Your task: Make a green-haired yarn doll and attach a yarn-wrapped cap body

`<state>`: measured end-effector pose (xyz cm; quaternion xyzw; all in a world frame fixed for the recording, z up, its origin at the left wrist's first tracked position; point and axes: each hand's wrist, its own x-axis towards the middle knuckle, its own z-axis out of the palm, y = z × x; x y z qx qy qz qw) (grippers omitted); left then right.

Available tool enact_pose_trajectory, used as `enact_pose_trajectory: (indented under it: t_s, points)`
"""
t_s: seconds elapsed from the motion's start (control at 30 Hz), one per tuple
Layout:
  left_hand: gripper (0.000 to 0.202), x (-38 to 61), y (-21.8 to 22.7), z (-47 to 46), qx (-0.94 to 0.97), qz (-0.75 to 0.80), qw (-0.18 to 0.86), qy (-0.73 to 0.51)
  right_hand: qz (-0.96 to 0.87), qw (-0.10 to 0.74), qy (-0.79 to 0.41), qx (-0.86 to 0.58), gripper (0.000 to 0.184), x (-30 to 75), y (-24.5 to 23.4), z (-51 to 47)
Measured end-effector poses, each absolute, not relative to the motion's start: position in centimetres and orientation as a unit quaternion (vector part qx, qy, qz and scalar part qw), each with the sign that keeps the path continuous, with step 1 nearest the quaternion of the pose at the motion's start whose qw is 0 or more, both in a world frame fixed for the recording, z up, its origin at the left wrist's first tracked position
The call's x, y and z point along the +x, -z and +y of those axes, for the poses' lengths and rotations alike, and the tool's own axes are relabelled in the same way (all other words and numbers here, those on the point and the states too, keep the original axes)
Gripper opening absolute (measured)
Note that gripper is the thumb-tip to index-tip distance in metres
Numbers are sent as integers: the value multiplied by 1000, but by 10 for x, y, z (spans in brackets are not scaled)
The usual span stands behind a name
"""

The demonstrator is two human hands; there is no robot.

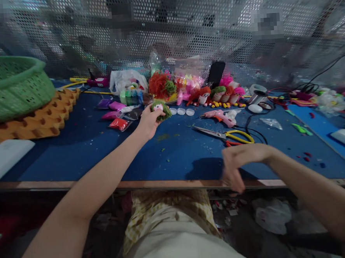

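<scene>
My left hand (149, 122) is closed around a small doll (162, 109) with green yarn hair and a pale face. It holds the doll above the blue tabletop, just left of several small round white discs (181, 111). Blurred by motion, my right hand (236, 165) hangs bent at the wrist over the table's front edge, and its fingers are too smeared to read. Closest to it are scissors (219, 134) with yellow handles and an orange-red-handled tool (233, 143). Behind the scissors a pink glue gun (219, 116) lies on its side.
Several finished-looking dolls (219, 94) stand in a row at the back, beside red-orange yarn (157, 85). Colored packets (120, 124) lie left of centre. A green basket (15, 90) rests on orange egg trays (43, 117) at far left. A black cable (252, 128) crosses the right side.
</scene>
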<state>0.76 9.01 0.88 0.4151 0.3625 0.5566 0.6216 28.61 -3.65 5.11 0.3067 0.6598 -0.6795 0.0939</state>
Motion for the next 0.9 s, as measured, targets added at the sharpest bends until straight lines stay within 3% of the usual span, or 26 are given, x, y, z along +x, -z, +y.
enact_pose_trajectory:
  t_s: [0.03,0.07,0.13,0.23,0.3,0.37,0.43,0.47,0.53,0.6,0.67,0.77,0.8,0.9]
  points:
    - [35,8,-9,90,415,364,622,-556,610,196,693,330,71,300,-61,-41]
    - [35,9,-9,90,415,365,621,-555,596,224,693,338,73,311,-69,-42]
    - [34,10,-10,90,415,366,621,-556,615,197,680,347,65,321,-74,-36]
    - [35,10,-11,88,414,367,619,-558,687,-4,639,347,53,312,-53,-20]
    - [36,9,-10,88,412,369,617,-560,697,-160,603,354,62,299,-32,-13]
    - [37,9,-10,87,411,372,615,-561,702,-226,581,345,60,293,-18,-13]
    - [38,10,-10,86,410,373,616,-559,719,-148,607,306,63,298,-19,-19]
    - [38,10,-10,86,411,373,617,-558,710,-65,635,297,64,305,-26,-22]
    - [38,11,-11,85,413,373,617,-556,632,186,691,296,76,323,-44,-29]
    - [38,11,-12,84,415,376,616,-554,633,206,663,343,71,337,-59,-32]
    - [38,10,-13,83,416,379,614,-554,699,135,556,429,69,339,-63,-27]
    - [40,10,-13,83,419,385,608,-553,794,0,232,562,57,322,-43,-12]
    - [40,9,-12,83,421,387,606,-553,803,-23,142,578,50,314,-33,-6]
    - [39,9,-12,82,427,394,600,-550,819,-27,15,573,40,297,-4,5]
